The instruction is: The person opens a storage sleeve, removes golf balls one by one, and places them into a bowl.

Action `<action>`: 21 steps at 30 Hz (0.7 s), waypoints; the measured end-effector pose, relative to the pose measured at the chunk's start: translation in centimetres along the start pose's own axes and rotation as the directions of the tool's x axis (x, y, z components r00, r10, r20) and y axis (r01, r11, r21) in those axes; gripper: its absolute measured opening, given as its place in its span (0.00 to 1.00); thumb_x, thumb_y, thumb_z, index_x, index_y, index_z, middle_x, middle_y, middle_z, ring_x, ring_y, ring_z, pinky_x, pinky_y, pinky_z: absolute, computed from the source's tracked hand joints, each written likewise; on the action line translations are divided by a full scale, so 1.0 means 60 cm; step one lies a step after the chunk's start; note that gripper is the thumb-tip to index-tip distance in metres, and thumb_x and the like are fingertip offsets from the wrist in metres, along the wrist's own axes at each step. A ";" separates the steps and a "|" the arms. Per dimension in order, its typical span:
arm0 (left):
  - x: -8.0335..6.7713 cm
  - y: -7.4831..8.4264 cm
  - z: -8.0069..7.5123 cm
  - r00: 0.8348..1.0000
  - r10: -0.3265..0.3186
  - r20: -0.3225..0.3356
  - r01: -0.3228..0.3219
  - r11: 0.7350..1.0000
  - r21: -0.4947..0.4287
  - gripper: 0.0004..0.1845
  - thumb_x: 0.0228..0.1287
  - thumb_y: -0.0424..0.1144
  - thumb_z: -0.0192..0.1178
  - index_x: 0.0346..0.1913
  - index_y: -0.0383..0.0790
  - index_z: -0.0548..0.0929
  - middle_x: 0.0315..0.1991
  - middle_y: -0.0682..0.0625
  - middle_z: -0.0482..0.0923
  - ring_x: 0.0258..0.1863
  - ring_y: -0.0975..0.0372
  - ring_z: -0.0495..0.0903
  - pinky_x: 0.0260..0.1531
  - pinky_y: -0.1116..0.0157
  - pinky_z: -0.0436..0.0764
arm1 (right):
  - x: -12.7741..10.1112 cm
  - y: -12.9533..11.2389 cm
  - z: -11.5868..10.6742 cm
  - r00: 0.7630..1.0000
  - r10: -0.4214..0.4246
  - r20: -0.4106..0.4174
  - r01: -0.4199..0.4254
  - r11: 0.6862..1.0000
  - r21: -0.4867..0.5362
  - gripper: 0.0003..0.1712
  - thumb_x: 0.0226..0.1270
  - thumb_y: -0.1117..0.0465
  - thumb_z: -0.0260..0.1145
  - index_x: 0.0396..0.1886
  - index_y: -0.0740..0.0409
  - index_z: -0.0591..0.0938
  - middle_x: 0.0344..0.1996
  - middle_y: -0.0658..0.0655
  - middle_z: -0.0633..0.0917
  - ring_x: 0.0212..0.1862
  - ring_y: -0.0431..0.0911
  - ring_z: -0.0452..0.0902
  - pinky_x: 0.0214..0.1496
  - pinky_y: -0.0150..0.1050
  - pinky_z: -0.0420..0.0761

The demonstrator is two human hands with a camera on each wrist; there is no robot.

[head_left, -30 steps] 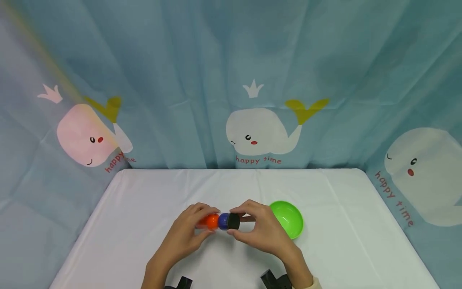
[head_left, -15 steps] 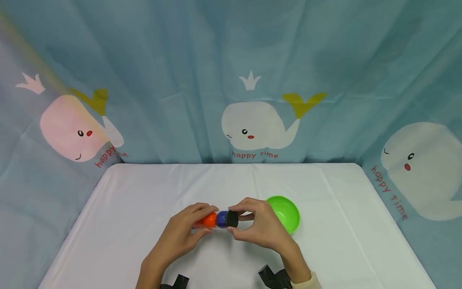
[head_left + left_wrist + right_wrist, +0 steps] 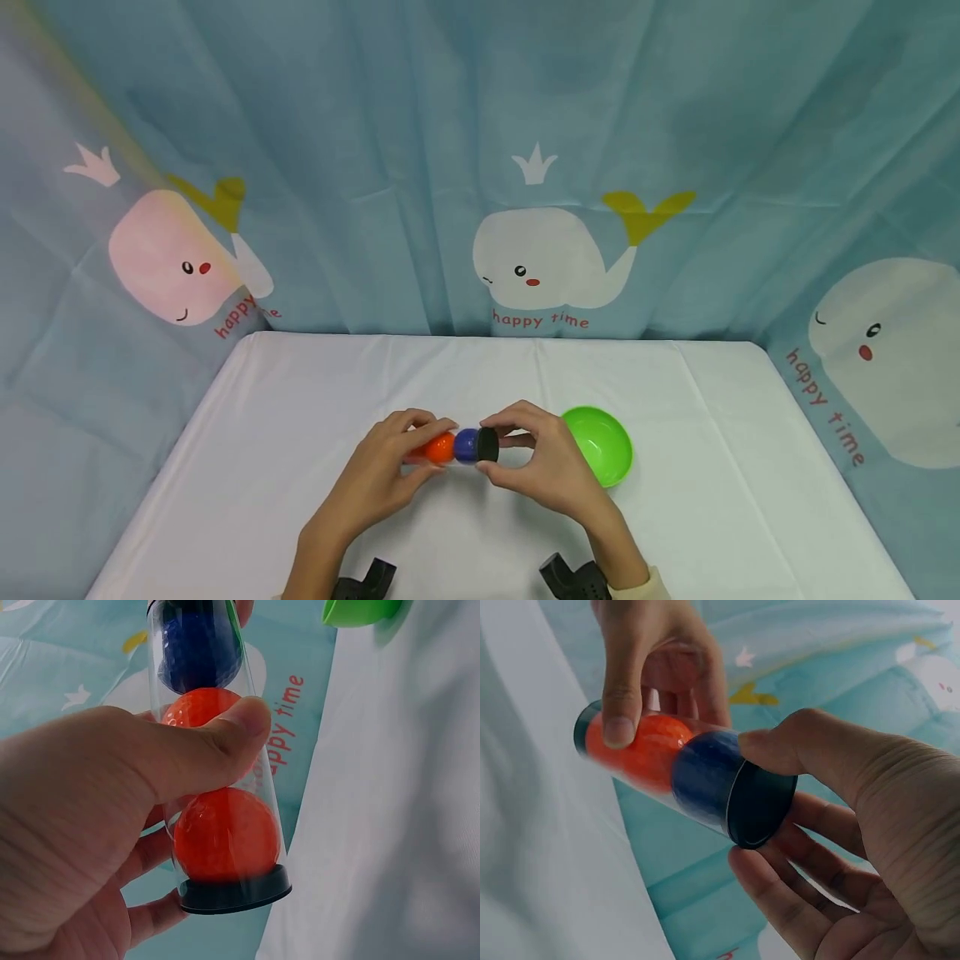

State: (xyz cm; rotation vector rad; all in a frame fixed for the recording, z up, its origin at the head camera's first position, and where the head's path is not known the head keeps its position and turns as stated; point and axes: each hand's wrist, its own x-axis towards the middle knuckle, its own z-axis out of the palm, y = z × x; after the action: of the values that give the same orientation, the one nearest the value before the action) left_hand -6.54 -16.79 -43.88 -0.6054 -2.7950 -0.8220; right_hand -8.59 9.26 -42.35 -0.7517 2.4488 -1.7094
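Note:
A clear tube (image 3: 257, 778) is held sideways over the table between both hands. Inside it sit a blue dimpled ball (image 3: 705, 772), an orange ball (image 3: 191, 706) and a second orange ball (image 3: 225, 836). My left hand (image 3: 381, 468) grips the tube's wall around the orange balls, thumb across the near side. At the tube's right end, my right hand (image 3: 546, 457) pinches the black cap (image 3: 488, 445) between thumb and fingers. Another black cap (image 3: 236, 892) closes the left end, mostly hidden by the left hand in the head view.
A green bowl (image 3: 609, 450) stands on the white-covered table (image 3: 720, 500), just behind and right of my right hand. Beyond the table's far edge hangs a blue curtain (image 3: 375, 250) with whale prints. Black wrist mounts (image 3: 573, 577) show at the bottom.
The head view has shifted slightly. Both hands keep the same hold on the tube, and the balls look unmoved inside it.

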 end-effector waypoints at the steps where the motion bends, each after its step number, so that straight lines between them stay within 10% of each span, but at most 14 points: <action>1: 0.001 0.000 -0.001 1.000 -0.002 0.003 0.002 1.000 -0.002 0.30 0.54 0.44 0.82 0.62 0.60 0.87 0.55 0.58 0.83 0.57 0.62 0.81 0.54 0.55 0.85 | 0.001 0.000 0.000 1.000 -0.003 -0.007 0.004 1.000 0.002 0.22 0.57 0.60 0.84 0.51 0.47 0.88 0.47 0.48 0.88 0.49 0.41 0.88 0.54 0.40 0.91; 21: 0.001 -0.001 -0.011 0.999 -0.039 0.027 0.039 0.999 -0.020 0.29 0.56 0.42 0.82 0.62 0.60 0.88 0.58 0.59 0.85 0.58 0.63 0.83 0.55 0.57 0.88 | 0.000 -0.010 0.009 1.000 0.020 -0.018 -0.020 1.000 -0.022 0.21 0.56 0.63 0.83 0.50 0.47 0.89 0.44 0.44 0.88 0.46 0.39 0.88 0.50 0.37 0.91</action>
State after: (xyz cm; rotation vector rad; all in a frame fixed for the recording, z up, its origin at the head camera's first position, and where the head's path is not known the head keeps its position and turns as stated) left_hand -6.61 -17.16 -43.34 -0.5706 -2.8339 -0.8568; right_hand -8.22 8.65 -42.02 -0.7150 2.4823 -1.6920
